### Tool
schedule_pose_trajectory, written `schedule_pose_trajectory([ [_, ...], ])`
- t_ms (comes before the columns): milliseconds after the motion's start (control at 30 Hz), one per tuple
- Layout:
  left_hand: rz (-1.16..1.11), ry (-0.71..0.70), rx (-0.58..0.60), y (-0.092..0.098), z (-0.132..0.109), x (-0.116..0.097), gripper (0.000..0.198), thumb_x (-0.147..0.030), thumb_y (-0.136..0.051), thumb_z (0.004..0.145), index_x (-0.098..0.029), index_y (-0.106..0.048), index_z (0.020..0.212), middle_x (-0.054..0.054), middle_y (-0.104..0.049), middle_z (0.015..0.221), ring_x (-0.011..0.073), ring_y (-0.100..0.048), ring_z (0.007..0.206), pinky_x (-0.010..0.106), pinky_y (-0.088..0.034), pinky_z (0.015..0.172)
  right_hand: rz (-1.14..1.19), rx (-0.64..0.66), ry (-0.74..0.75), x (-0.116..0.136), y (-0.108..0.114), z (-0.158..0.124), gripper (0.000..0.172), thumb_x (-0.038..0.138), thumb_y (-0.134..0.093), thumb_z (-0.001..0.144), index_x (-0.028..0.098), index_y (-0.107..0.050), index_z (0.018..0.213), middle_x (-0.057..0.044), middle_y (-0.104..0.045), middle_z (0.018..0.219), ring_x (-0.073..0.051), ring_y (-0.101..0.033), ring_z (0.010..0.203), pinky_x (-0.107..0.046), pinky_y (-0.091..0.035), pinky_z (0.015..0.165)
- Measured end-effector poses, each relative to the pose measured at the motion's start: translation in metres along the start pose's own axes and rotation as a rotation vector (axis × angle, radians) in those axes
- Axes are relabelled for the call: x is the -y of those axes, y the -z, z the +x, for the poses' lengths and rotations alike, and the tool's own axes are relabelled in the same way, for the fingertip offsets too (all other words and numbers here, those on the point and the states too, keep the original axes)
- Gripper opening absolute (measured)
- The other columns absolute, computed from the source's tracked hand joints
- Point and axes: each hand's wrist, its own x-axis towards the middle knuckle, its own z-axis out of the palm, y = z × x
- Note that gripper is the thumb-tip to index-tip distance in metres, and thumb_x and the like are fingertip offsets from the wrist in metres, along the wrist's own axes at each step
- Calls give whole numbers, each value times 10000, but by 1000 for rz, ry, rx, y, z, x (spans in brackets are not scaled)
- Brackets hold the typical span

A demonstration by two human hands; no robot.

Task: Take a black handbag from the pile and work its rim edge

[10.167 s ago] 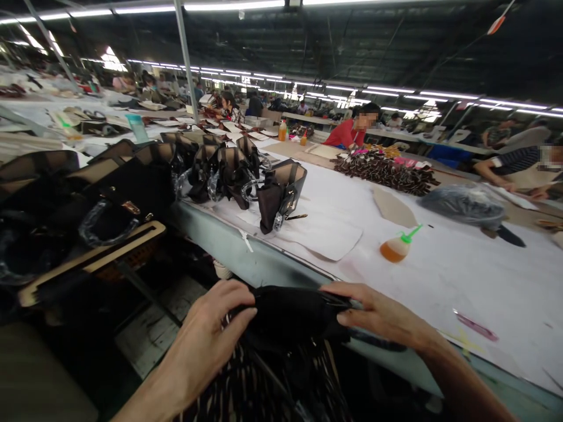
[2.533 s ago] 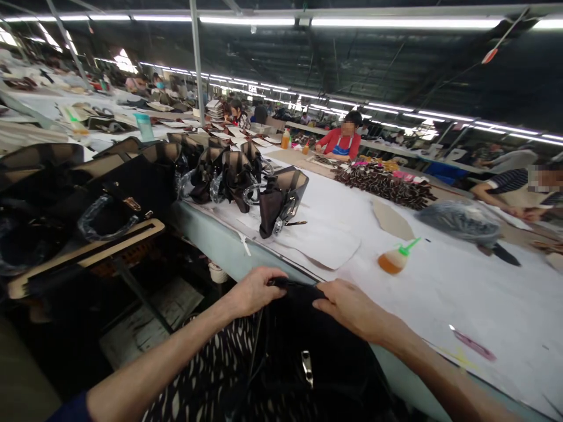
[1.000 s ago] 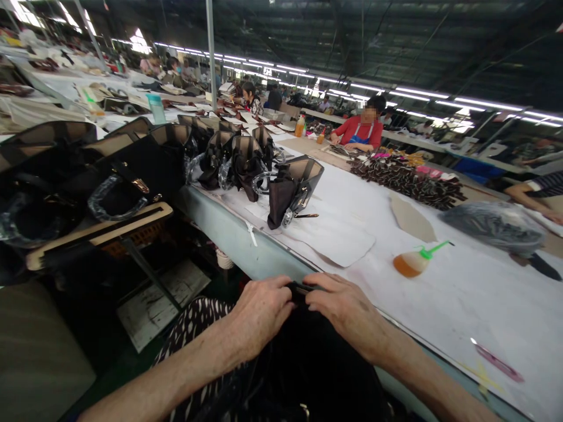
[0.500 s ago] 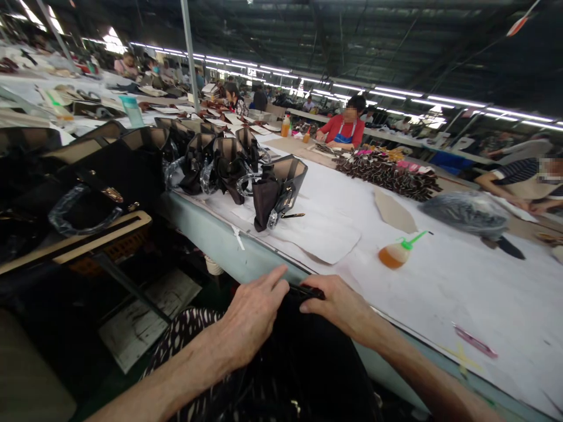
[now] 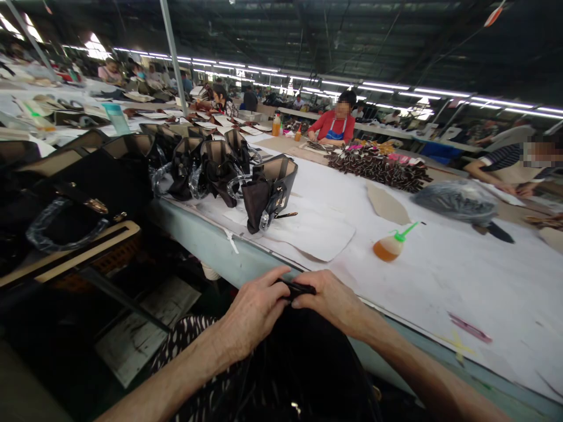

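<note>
A black bag (image 5: 308, 357) lies in my lap, dark, with a small shiny metal piece low on it. At its top edge, my left hand (image 5: 255, 308) has its fingers closed on a black strip, with the index finger stretched along it. My right hand (image 5: 332, 299) pinches the same strip between thumb and fingers, close to the left fingertips. Whether the strip is the bag's rim or a handle, I cannot tell. Just beyond my hands, a small dark handbag (image 5: 268, 193) with a tan lining stands on the white-covered table (image 5: 440, 281).
Several more dark bags (image 5: 211, 164) with plastic-wrapped handles stand at the left. On the table are a green-nozzled squeeze bottle (image 5: 389, 246), a pink tool (image 5: 470, 327), a plastic-wrapped bundle (image 5: 457, 201) and a beige piece (image 5: 387, 204). A person in red (image 5: 334, 123) sits across the table.
My hands have come closer together on the black strip, and my left fingers have curled onto it. The view has shifted slightly, moving the scene a little to the left.
</note>
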Motion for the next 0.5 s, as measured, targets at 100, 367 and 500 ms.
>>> schedule_pose_trajectory([
  [100,-3,30,-13,0,1,-2,164,-108,-444,835,-186,-588,836,48,-542,1198,173,-561,1015,289,-458,862,-6,3,-8,0,1,0,68,243,-618,677,187,-580,675,74,-527,614,-100,-458,605,-216,-277,543],
  [367,108,103,-34,-3,9,0,147,-103,-426,819,-157,-520,720,69,-598,1003,174,-592,844,282,-466,746,66,36,-61,-2,6,-10,93,265,-554,725,187,-554,675,70,-424,551,-94,-372,539,-215,-244,487],
  [500,93,88,0,1,19,5,145,-98,-443,801,-160,-484,677,27,-582,818,144,-561,736,238,-427,667,74,-23,-97,-2,8,-9,181,293,-498,764,180,-498,622,54,-368,539,-104,-356,545,-217,-220,470],
])
